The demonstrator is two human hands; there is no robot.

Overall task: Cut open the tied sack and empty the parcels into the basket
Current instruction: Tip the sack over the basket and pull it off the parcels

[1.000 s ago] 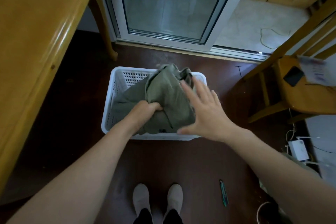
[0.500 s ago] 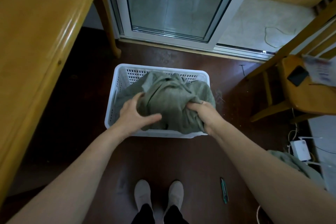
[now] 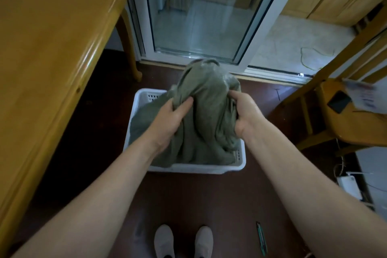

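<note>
A grey-green cloth sack stands bunched up over a white plastic basket on the dark floor, its lower folds filling the basket. My left hand grips a fold on the sack's left side. My right hand clutches the cloth on its right side. The sack's top rises above the basket's far rim. No parcels show; the cloth hides the basket's inside.
A green utility knife lies on the floor at my right, near my two feet. A wooden table runs along the left. A wooden chair with a phone stands right. A glass sliding door lies beyond.
Both hands took new grips higher on the sack and pulled it upward, so it now stands tall above the basket instead of lying low inside it.
</note>
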